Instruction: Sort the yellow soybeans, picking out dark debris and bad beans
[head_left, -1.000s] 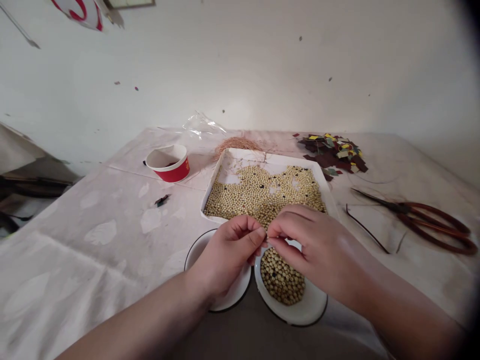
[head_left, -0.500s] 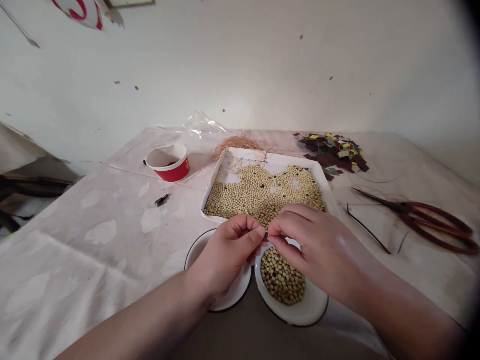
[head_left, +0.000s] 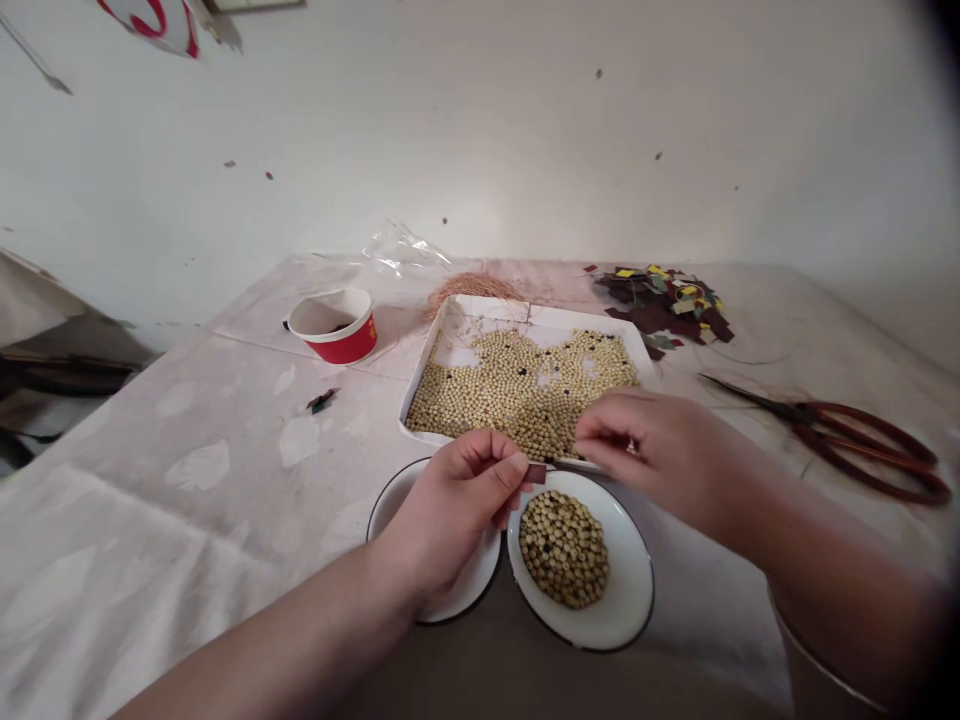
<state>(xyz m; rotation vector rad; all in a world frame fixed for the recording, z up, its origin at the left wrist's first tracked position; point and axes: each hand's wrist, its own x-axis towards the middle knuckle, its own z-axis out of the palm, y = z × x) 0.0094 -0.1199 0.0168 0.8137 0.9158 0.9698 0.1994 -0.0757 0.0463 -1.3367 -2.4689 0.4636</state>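
Note:
My left hand (head_left: 454,515) is closed in a pinch on a small brown scrap (head_left: 535,473), which sticks out past the thumb tip. It hovers above a white dark-rimmed bowl (head_left: 384,495), hiding much of that bowl. My right hand (head_left: 671,450) is by the front right of a white tray (head_left: 637,350), fingers curled together; what they hold, if anything, I cannot make out. Pale round beads (head_left: 480,390) cover most of the tray floor. Larger tan beads (head_left: 564,555) are heaped in a second white bowl (head_left: 630,580), just below my hands.
A red and white paper cup (head_left: 345,345) stands left of the tray, with small dark scraps (head_left: 322,401) in front of it. Behind the tray lie orange-brown strands (head_left: 480,288) and clear plastic (head_left: 405,250). To the right are a scrap pile (head_left: 667,305) and scissors (head_left: 855,430).
My right hand has parted from my left and moved right and slightly up, uncovering the bead bowl. My left hand has stayed in place, and the brown scrap now shows.

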